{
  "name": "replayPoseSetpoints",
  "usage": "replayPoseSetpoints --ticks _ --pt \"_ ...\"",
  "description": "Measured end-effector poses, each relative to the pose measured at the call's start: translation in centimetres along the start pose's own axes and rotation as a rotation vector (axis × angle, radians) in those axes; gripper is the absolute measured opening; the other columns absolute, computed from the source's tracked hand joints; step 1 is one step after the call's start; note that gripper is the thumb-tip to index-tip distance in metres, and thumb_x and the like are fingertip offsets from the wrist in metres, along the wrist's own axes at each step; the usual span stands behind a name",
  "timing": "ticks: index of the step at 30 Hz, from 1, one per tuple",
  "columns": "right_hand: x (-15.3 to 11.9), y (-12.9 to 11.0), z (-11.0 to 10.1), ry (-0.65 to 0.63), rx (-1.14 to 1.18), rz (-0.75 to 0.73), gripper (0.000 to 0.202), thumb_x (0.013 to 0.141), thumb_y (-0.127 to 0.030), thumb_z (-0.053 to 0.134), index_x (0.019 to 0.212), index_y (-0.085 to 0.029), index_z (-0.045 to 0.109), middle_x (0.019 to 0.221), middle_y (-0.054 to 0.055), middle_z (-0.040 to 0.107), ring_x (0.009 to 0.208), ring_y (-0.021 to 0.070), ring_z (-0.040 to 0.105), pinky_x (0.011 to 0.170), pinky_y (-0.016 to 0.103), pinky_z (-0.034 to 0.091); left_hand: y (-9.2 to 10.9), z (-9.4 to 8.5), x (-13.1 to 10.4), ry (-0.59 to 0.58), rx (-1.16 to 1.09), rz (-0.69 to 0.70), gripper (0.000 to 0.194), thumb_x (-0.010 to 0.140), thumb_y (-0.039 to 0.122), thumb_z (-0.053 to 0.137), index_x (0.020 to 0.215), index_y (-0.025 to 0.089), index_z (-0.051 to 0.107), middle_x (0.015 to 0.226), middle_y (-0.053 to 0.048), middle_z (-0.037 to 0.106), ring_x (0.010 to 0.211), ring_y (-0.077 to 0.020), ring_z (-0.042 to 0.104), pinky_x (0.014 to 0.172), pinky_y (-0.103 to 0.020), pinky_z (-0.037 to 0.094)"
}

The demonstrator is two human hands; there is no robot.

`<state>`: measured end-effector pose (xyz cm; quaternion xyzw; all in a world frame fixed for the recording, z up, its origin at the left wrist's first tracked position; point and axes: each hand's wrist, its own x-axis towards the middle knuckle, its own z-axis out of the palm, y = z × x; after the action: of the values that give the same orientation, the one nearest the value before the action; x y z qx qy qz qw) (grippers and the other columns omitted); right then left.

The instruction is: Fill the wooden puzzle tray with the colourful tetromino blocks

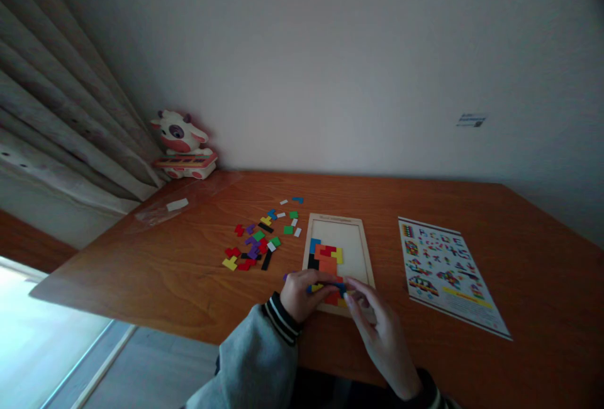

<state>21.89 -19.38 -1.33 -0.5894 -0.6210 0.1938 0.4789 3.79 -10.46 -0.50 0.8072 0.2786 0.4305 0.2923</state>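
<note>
Both hands are meeting at the near end of a wooden puzzle tray (365, 252), the left hand (302, 292) and right hand (377, 327) pinching a blue block (337, 285) there, loose coloured pieces (259, 239) lying left of the tray

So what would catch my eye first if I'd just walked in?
Both hands, left hand and right hand, meet over a blue piece at the near end of the wooden puzzle tray. Loose coloured puzzle pieces lie scattered left of it, and a cow toy sits in the far corner.
</note>
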Motion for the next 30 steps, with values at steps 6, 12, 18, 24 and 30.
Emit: replayPoseSetpoints --ticks 6,12,18,24,30 --pt "2.9 0.8 0.0 0.058 0.066 0.114 0.037 0.091 -0.052 0.057 0.105 -0.021 0.07 0.095 0.01 0.078 0.081 0.0242 0.075 0.072 0.036 0.062 -0.9 0.1 0.5 0.032 0.191 0.008 0.022 0.097 0.036 0.059 0.105 0.02 0.072 0.103 -0.008 0.076 0.094 -0.0195 0.072 0.086 -0.034 0.06" --pt "4.6 2.7 -0.1 0.041 -0.084 0.157 0.037 0.092 -0.055 0.052 0.096 -0.023 0.071 0.087 0.009 0.078 0.075 0.0246 0.075 0.065 0.035 0.061 -1.8 -1.2 -1.3 -0.109 0.477 0.064 0.024 0.094 0.026 0.056 0.114 0.02 0.068 0.123 -0.011 0.068 0.113 -0.0278 0.063 0.095 -0.047 0.055" --pt "4.1 3.2 0.9 0.027 -0.131 0.088 0.038 0.092 -0.055 0.054 0.095 -0.021 0.072 0.092 0.01 0.074 0.081 0.0253 0.071 0.076 0.041 0.059 -1.8 -1.0 -1.7 -0.186 0.52 0.02 0.024 0.093 0.027 0.056 0.114 0.021 0.068 0.127 -0.012 0.065 0.116 -0.0289 0.06 0.095 -0.048 0.055" --pt "3.7 3.2 0.9 -0.004 -0.184 -0.006 0.032 0.096 -0.048 0.053 0.101 -0.022 0.072 0.098 0.01 0.071 0.089 0.0251 0.069 0.082 0.041 0.057 -1.8 -1.1 -1.6 -0.172 0.492 0.028 0.025 0.093 0.027 0.056 0.115 0.021 0.067 0.124 -0.012 0.065 0.116 -0.0289 0.059 0.097 -0.048 0.054" --pt "3.5 3.2 0.9 -0.008 -0.259 -0.036 0.027 0.098 -0.04 0.051 0.108 -0.023 0.069 0.101 0.009 0.07 0.094 0.0252 0.067 0.086 0.042 0.056 -1.2 -1.3 -1.5 -0.131 0.439 0.022 0.023 0.094 0.024 0.054 0.113 0.018 0.067 0.119 -0.012 0.067 0.112 -0.0274 0.06 0.096 -0.046 0.054"
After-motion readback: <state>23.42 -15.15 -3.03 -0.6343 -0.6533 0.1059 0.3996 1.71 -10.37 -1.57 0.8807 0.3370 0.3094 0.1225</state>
